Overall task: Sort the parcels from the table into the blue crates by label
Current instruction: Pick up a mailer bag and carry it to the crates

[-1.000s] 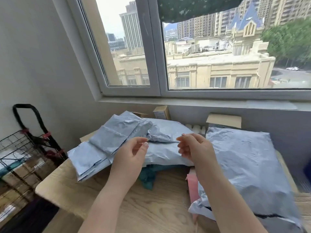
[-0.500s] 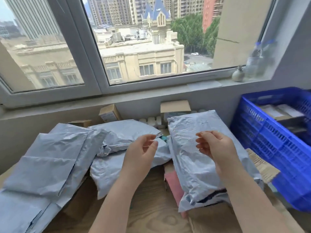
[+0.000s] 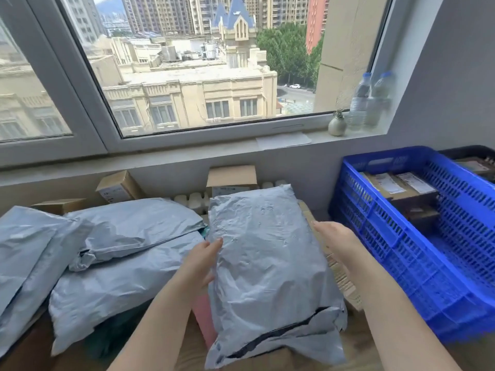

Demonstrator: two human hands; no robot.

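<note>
Daylight from a wide window falls on the wooden table (image 3: 187, 354), heaped with grey poly mailers. Half a second ago both hands hovered loose above the pile; now the left hand (image 3: 199, 263) grips the left edge of the nearest grey parcel (image 3: 267, 263), thumb on top, while the right hand (image 3: 336, 241) lies along its right edge, fingers fairly straight (their tips hidden, so grip unclear). Likely the pick-up has begun. Its film is crinkled, soft and pillow-shaped. To the right, the rigid lattice blue crate (image 3: 396, 250) holds labelled cardboard boxes (image 3: 396, 186)
</note>
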